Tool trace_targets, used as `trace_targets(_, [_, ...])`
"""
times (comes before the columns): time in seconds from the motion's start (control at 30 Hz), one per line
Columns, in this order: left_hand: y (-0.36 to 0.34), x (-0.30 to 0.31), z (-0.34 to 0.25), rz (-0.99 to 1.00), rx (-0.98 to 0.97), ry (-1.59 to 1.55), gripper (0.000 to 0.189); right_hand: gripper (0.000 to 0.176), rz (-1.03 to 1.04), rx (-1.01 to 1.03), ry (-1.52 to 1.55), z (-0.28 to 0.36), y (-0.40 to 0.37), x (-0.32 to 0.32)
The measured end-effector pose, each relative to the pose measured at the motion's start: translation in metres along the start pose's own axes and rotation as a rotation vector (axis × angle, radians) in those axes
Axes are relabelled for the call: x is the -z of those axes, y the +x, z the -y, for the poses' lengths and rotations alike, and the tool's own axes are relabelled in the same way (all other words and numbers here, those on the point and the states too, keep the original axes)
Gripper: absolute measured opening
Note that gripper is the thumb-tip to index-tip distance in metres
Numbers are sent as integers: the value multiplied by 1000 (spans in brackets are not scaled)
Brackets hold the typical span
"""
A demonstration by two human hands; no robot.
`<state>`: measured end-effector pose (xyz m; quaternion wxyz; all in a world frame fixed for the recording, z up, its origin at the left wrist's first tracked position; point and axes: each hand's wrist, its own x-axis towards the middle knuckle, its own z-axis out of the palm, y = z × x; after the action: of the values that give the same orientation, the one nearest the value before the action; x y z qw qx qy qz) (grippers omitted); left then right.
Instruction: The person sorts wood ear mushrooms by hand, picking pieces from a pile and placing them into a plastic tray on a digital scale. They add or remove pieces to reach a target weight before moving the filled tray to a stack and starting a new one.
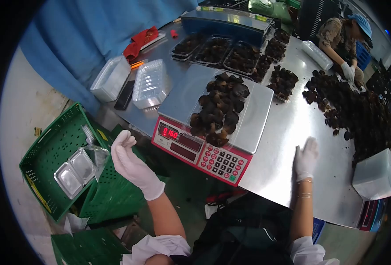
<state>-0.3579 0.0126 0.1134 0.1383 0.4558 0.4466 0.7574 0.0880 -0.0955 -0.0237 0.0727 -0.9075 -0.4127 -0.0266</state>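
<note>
Left hand [131, 165] raised beside the scale [178, 140], fingers curled together, right hand [307, 160] lying flat on the metal table [266, 172], dark mushrooms [220, 108] in a clear tray on the scale, display reading 0.160.

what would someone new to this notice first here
The eye likely goes first to the red-fronted scale in the middle, its display glowing red beneath a clear tray heaped with dark, curled pieces. Next might come the large loose pile of similar pieces at the right of the metal table, and the blue curtain at upper left.
</note>
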Motion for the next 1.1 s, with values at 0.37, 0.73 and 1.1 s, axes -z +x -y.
trace_targets(0.37, [-171,-79,-52,1072,-256,-319,16,62,-79,-1190,-297,-319,-236,25])
trace_targets(0.73, [-257,-152,-19,1677,16,-133,16,51,-119,193,598,-69,-70,44])
trace_targets(1.1, [-261,-162,-19,1629,98,3,15,30,-466,140,515,-147,164,63])
